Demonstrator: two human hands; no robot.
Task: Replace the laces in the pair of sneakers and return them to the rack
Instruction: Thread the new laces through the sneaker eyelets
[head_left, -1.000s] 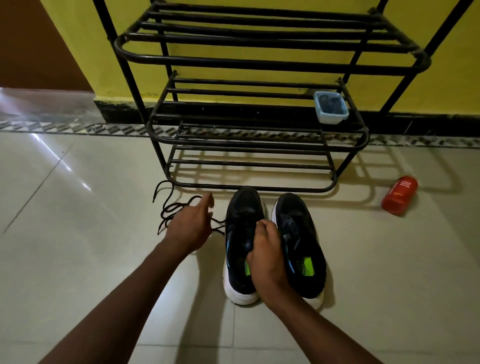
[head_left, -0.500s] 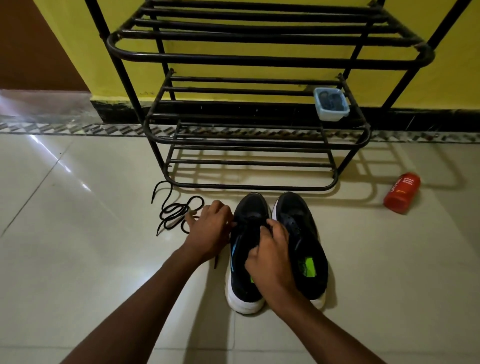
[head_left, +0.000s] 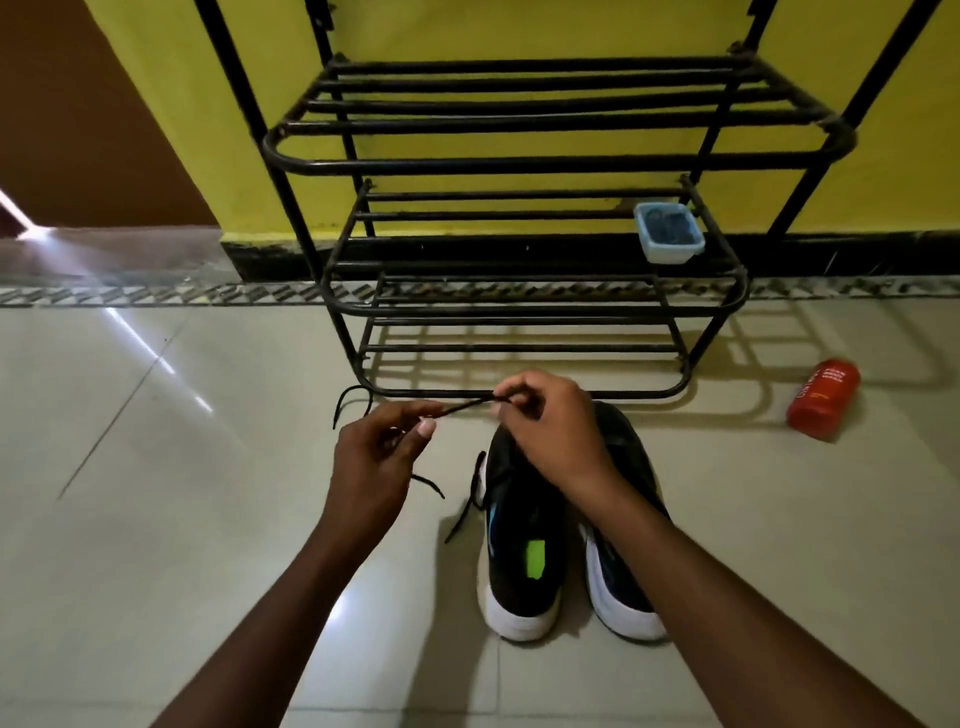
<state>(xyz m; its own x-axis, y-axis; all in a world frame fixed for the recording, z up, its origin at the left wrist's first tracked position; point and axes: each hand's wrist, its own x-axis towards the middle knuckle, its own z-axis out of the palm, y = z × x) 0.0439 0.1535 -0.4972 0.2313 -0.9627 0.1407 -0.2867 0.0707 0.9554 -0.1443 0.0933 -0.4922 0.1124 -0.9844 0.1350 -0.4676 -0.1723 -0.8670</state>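
Observation:
Two black sneakers with white soles stand side by side on the floor, toes toward the rack: the left sneaker and the right sneaker, which my right forearm partly covers. A black lace is stretched between my hands above the shoes. My left hand pinches it at one side and my right hand pinches its other end. Loose lace ends trail on the floor left of the shoes. The black metal shoe rack stands just behind.
A small pale blue tub with dark contents sits on the rack's middle shelf at the right. A red bottle lies on the tiled floor to the right. The yellow wall backs the rack.
Both hands have come off the sneakers and risen with the black lace, now held taut between them. The lace pile on the floor at the left has mostly gone up with them.

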